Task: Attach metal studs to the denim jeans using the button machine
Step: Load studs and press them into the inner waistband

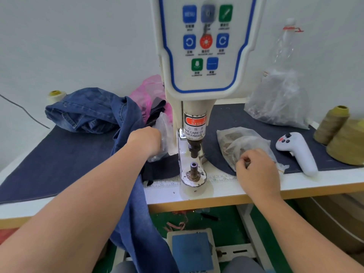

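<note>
The white button machine [199, 56] stands at the table's middle, its punch [194, 149] raised above the lower die post [193, 168], which is bare. Blue denim jeans [86, 110] lie bunched at the left, one leg hanging over the table's front edge under my left forearm. My left hand [146, 141] reaches into a clear plastic bag [163, 123] left of the machine; its fingertips are hidden. My right hand [256, 170] has its curled fingers at a clear bag of metal studs [240, 142] right of the machine. What the fingers pinch is too small to see.
A white handheld controller [297, 150] lies right of the stud bag. Olive thread cones [342, 133] stand at the far right, a large clear bag [279, 101] and plastic bottle [283, 48] behind. A pink bag [149, 89] sits behind the jeans. A blue foot pedal [192, 251] is below.
</note>
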`<action>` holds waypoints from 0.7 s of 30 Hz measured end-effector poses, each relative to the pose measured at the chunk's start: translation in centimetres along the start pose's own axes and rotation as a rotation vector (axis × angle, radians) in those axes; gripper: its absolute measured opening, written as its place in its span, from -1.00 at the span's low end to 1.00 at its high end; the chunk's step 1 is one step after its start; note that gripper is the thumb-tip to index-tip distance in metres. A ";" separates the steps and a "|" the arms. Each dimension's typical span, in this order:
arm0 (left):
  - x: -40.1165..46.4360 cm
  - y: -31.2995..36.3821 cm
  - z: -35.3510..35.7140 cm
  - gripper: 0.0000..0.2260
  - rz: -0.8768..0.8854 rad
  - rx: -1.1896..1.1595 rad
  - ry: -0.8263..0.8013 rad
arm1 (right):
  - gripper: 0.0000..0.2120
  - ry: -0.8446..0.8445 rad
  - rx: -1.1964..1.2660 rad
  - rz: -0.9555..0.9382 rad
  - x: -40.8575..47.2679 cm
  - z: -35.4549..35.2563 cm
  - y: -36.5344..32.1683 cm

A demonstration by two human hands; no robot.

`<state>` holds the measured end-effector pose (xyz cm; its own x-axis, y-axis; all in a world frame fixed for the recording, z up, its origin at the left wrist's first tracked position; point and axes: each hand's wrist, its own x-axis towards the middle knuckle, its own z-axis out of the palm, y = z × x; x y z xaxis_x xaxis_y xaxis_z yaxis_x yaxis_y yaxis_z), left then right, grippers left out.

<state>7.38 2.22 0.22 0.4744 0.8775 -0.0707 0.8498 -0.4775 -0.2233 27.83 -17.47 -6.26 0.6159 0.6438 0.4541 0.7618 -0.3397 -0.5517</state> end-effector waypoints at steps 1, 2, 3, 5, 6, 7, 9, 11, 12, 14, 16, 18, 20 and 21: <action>0.0 0.1 0.0 -0.91 0.004 0.046 -0.005 | -0.85 0.001 0.002 0.003 0.0 0.0 0.0; -0.1 0.2 -0.1 -0.92 0.008 0.089 -0.012 | -0.85 0.002 0.003 0.005 0.0 0.0 0.0; -0.3 0.3 -0.2 -0.89 0.006 0.115 -0.010 | -0.85 0.003 0.002 0.006 -0.1 0.0 0.0; -0.5 0.5 -0.4 -0.90 -0.010 0.109 0.012 | -0.85 0.001 0.003 0.010 -0.1 0.0 0.0; -0.4 0.5 -0.4 -0.86 -0.028 0.074 0.037 | -0.85 0.001 0.005 0.013 -0.1 -0.1 0.0; -0.4 0.4 -0.3 -0.82 -0.045 0.017 0.071 | -0.85 0.002 0.008 0.014 -0.1 -0.1 0.0; -0.5 0.3 -0.1 -0.84 -0.056 -0.161 0.184 | -0.84 0.006 0.010 0.014 -0.1 -0.1 0.0; -1.5 0.2 0.1 -0.88 -0.046 -0.400 0.336 | -0.84 0.007 0.011 0.014 -0.1 -0.1 0.0; -2.3 0.2 0.2 -0.84 -0.039 -0.531 0.386 | -0.84 0.007 0.012 0.015 -0.1 -0.1 0.0; -4.5 0.4 0.7 -0.80 0.005 -0.829 0.426 | -0.85 0.004 0.004 0.015 -0.1 0.0 0.0; -7.2 1.0 1.3 -0.80 0.088 -1.023 0.414 | -0.85 0.005 -0.005 0.009 -0.1 0.0 0.0; -9.3 2.0 1.9 -0.80 0.164 -1.099 0.361 | -0.85 0.006 -0.009 0.007 -0.1 0.0 -0.1; -10.5 3.2 2.3 -0.83 0.216 -1.204 0.307 | -0.86 0.006 -0.009 0.007 -0.2 0.0 -0.1; -10.8 3.7 2.4 -0.85 0.227 -1.260 0.283 | -0.86 0.005 -0.008 0.007 -0.2 -0.1 -0.1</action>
<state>4.84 -8.93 -2.20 0.5351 0.8060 0.2531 0.3021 -0.4624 0.8337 27.62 -17.58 -6.21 0.6220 0.6379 0.4541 0.7593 -0.3496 -0.5489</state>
